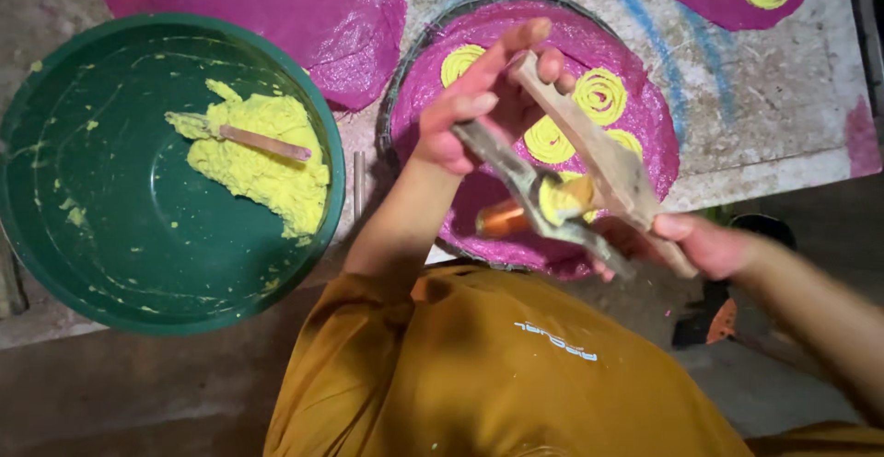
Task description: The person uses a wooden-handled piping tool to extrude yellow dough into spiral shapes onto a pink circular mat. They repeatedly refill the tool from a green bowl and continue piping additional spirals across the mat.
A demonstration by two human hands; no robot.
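Head view: a person in a mustard shirt works over a stained table [783, 116]
Left hand [479, 107]: frame centre, fingers wrapped around the upper ends of a wooden dough press [575, 176]
Right hand [709, 245]: right of centre, clasping the lower handles of the press
Press: tilted, yellow dough at its middle, held above a round magenta-lined tray [645, 144] with yellow dough spirals [599, 96]
Green basin [110, 236]: left of frame, holding a yellow dough heap [262, 158] and a stick [262, 141]
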